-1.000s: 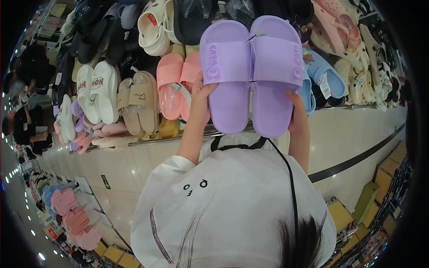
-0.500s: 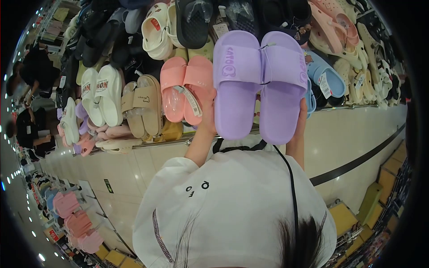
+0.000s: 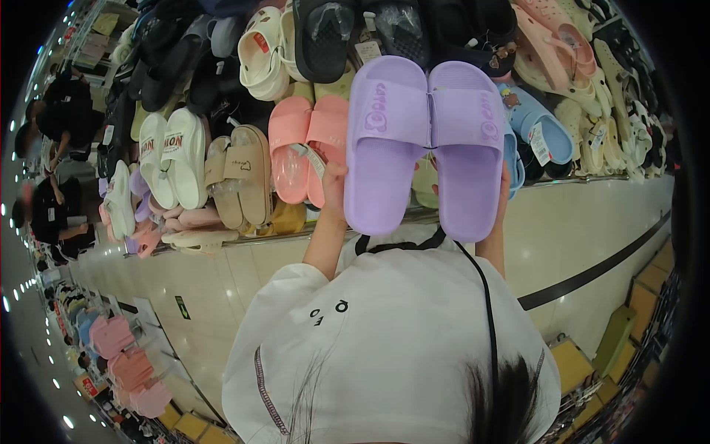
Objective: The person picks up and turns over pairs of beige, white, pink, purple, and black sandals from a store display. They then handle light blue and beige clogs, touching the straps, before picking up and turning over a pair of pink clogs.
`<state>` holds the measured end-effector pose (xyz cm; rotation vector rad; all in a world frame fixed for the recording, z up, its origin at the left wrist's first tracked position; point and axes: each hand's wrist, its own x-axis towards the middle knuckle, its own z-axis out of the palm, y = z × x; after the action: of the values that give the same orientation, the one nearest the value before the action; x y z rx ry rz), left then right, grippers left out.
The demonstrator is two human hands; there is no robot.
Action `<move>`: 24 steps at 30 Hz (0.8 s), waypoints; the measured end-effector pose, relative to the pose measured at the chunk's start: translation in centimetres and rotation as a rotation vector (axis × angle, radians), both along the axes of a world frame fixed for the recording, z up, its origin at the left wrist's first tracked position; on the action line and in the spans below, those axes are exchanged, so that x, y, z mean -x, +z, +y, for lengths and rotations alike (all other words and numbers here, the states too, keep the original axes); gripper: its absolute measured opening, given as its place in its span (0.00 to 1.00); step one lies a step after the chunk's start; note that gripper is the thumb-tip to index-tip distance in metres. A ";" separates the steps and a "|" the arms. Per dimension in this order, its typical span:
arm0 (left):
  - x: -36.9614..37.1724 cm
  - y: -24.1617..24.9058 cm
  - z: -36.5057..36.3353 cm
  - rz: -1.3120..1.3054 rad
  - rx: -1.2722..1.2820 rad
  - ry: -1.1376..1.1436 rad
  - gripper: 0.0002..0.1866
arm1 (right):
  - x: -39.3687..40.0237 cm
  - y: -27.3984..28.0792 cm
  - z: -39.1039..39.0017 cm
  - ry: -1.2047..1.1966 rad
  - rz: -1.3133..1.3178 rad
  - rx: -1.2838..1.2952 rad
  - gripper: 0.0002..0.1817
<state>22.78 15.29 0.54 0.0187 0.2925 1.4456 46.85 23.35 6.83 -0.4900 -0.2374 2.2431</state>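
While the left hand [image 3: 335,190] clasps one outer edge and the right hand [image 3: 505,186], partly hidden behind, clasps the other, a pair of lilac slides [image 3: 384,177] is held up before the shoe display [image 3: 580,180], between the coral slippers [image 3: 289,124] and the blue clog [image 3: 538,122]. Toe ends [image 3: 387,68] point away from the white shirt [image 3: 392,340], and the broad straps [image 3: 466,103] carry lettering and a rounded emblem [image 3: 375,120] in deeper purple. A thin dark tie [image 3: 430,147] links the two, their heels [image 3: 373,220] apart.
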 end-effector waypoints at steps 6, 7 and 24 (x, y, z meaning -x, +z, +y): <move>-0.1 -1.6 -0.1 -0.017 0.022 0.005 0.27 | -0.1 -0.3 0.2 0.034 -0.048 0.023 0.38; -0.5 0.0 -0.3 -0.050 0.011 0.032 0.27 | -0.2 -0.3 0.3 0.033 -0.048 0.025 0.38; -0.3 5.2 0.0 0.409 0.105 0.053 0.36 | -4.4 -6.4 1.4 0.021 -0.196 0.015 0.34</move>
<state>23.11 15.34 5.77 0.2244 0.7082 1.4708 51.22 24.72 0.41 -0.7198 -0.3280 2.2187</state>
